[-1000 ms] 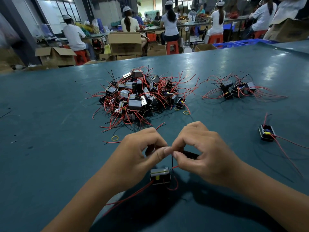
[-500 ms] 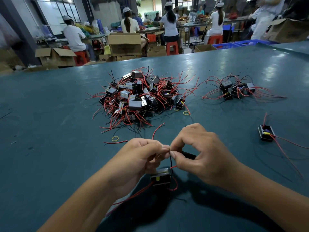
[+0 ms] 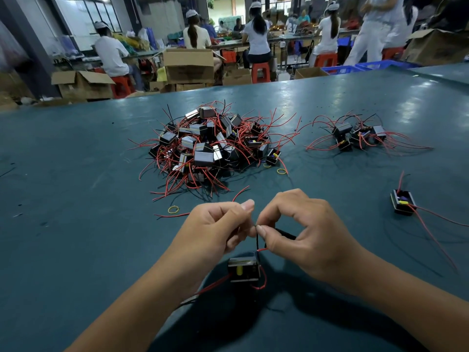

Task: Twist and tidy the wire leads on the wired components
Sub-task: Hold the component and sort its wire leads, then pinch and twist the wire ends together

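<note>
On the dark teal table (image 3: 76, 199) both hands meet near the front edge: the left hand (image 3: 215, 229) and the right hand (image 3: 309, 235) each have thumb and forefinger pinched together on the thin black lead (image 3: 257, 240) that rises from a small black wired component (image 3: 243, 269), which hangs or rests just below the fingertips, between the two wrists. A red lead (image 3: 213, 285) trails from that component toward the left forearm and another loops at its right side. Behind the hands lies a large heap of like components (image 3: 210, 146) tangled in red and black wires, near the middle of the table; loose red strands reach from it almost to the left knuckles. A smaller cluster of components (image 3: 355, 135) sits to the right of the heap, well apart from it. A single component (image 3: 403, 201) lies alone at the right, its red wires running off toward the table edge. Two yellow rubber bands lie loose: one (image 3: 173, 209) just left of the left hand, one (image 3: 281, 171) at the heap's near right corner. Beyond the table stand cardboard boxes, one closed (image 3: 189, 64) and one with its flaps open (image 3: 81, 83), whose contents cannot be seen, plus blue crates (image 3: 340, 69) and red stools (image 3: 260, 72) where other workers (image 3: 256, 36) sit at a far bench.
</note>
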Demonstrator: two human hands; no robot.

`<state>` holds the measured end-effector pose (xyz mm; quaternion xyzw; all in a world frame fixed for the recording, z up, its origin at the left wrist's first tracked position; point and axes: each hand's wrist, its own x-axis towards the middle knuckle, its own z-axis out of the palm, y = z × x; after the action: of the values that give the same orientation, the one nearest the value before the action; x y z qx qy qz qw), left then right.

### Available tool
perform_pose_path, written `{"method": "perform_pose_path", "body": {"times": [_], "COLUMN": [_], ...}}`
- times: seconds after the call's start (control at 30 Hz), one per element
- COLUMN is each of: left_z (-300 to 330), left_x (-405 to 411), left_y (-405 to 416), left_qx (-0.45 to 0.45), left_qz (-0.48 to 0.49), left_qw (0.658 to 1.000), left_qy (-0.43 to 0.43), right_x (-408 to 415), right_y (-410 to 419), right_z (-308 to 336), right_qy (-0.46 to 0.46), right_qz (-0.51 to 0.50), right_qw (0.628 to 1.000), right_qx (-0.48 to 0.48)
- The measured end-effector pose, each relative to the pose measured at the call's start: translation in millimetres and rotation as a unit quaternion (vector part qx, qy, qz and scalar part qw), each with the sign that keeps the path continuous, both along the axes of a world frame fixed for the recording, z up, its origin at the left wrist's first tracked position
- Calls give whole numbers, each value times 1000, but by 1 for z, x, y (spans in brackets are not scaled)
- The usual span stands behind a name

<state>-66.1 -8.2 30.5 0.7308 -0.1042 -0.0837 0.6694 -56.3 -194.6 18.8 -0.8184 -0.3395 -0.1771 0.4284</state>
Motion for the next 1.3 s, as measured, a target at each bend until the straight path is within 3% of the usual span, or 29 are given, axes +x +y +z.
{"method": "perform_pose_path", "body": {"times": [0.2,0.27,0.5,0.67,0.9,1.03,1.3], "left_z": [-8,-10,-6,-1,-9,-11,-20], "left_x": [5,5,9,8,12,6,9], "left_y": [10,10,14,22,20,13,4], "left_qx": [98,93,138,295,278,257,372], "left_qz": [-59,-80,-43,-9,59,39,92], "left_qw": [993,991,984,925,931,937,874], "left_qy": [-34,-44,-106,-239,-228,-234,-300], "right_x": [4,4,10,16,30,35,28], "right_y": [-1,-1,-7,-13,-21,-26,-21], "right_z": [-1,-1,2,0,-12,-14,-12], "right_qy": [48,53,59,65,138,129,104], "right_qz": [-43,-38,-38,-25,-23,-49,-38], "right_qw": [996,995,997,997,987,986,982], "right_qx": [58,69,28,-41,-80,-97,-154]}}
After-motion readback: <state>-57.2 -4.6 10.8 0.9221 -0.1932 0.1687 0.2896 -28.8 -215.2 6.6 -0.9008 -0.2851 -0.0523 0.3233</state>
